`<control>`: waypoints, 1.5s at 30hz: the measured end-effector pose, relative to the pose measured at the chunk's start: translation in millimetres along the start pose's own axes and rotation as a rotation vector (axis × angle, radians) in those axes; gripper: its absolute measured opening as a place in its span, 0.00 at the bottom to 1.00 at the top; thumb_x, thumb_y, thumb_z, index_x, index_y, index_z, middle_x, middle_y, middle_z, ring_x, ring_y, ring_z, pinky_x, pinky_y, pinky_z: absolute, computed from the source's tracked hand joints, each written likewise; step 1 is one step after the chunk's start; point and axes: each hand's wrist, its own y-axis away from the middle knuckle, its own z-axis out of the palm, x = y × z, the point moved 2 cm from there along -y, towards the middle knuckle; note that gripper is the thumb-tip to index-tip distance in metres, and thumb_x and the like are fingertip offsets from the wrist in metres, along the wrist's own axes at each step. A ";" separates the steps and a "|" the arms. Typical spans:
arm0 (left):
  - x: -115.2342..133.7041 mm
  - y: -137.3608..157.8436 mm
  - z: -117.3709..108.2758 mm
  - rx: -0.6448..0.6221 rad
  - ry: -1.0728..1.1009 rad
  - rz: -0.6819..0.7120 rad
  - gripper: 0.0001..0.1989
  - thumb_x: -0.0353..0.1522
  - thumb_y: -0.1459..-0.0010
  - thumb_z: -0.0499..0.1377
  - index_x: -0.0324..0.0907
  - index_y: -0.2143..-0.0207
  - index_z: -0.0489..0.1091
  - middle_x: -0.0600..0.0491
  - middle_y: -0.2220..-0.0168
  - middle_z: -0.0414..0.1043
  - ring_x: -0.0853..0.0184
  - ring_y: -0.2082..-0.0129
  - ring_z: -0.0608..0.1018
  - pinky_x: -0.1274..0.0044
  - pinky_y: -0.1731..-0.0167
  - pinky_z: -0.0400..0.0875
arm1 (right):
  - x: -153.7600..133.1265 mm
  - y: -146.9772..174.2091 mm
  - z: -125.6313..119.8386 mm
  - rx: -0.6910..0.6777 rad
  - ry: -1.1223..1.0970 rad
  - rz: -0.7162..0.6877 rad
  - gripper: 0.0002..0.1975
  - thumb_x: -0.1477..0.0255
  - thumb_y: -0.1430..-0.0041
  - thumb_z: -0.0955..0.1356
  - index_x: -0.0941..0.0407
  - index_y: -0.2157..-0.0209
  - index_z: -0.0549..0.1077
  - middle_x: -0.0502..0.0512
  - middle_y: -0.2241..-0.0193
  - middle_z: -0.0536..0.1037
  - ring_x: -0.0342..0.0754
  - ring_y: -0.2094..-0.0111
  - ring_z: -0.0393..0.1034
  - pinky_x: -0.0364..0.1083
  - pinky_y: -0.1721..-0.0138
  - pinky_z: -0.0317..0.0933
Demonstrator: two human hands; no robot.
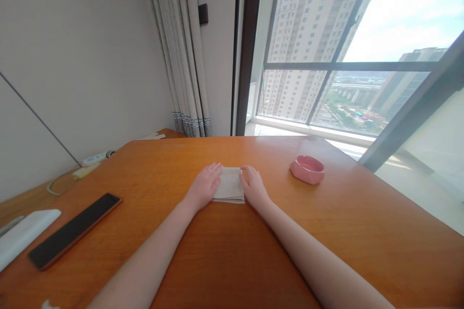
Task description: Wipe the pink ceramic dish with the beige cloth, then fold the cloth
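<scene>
A folded white cloth (230, 184) lies flat on the wooden table (224, 251), its layers showing along the near edge. My left hand (206, 184) rests over the cloth's left side with the fingers stretched out. At the right side, my right hand (255, 186) touches the cloth's edge, its fingers slightly bent and the thumb apart. Neither hand grips the cloth.
To the right stands a pink ashtray (307, 169). A dark phone (76, 229) lies at the left, beside a white object (27, 231) cut off by the frame. A power strip (94, 158) sits past the left edge. Behind are a curtain (181, 48) and a window (326, 65).
</scene>
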 end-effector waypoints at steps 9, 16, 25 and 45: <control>28.8 8.1 40.8 -0.159 0.122 -0.131 0.26 0.39 0.36 0.39 0.39 0.38 0.51 0.42 0.36 0.47 0.59 0.36 0.50 0.62 0.39 0.47 | -34.1 25.4 15.6 -0.237 0.290 -0.001 0.22 0.62 0.36 0.55 0.54 0.45 0.64 0.59 0.42 0.63 0.57 0.41 0.55 0.56 0.43 0.48; -5.7 8.7 21.1 -0.245 -0.060 -0.170 0.26 0.39 0.39 0.45 0.39 0.40 0.56 0.44 0.36 0.48 0.59 0.36 0.51 0.63 0.38 0.44 | 5.6 43.8 -14.7 -0.280 0.550 0.044 0.29 0.57 0.39 0.58 0.58 0.42 0.61 0.61 0.39 0.58 0.67 0.39 0.47 0.63 0.42 0.41; -3.8 10.0 28.3 -0.205 -0.089 -0.170 0.25 0.37 0.39 0.45 0.39 0.41 0.56 0.43 0.36 0.49 0.58 0.36 0.53 0.61 0.39 0.45 | 121.3 90.1 -127.3 -0.209 0.654 0.028 0.26 0.62 0.42 0.56 0.54 0.44 0.64 0.56 0.42 0.64 0.56 0.40 0.54 0.59 0.41 0.48; -0.5 10.1 25.8 -0.206 -0.093 -0.192 0.24 0.36 0.40 0.46 0.41 0.42 0.57 0.44 0.36 0.50 0.59 0.36 0.53 0.61 0.39 0.46 | 17.8 16.7 -25.8 -0.050 0.213 -0.130 0.30 0.72 0.44 0.58 0.57 0.39 0.51 0.61 0.39 0.54 0.51 0.38 0.49 0.54 0.40 0.49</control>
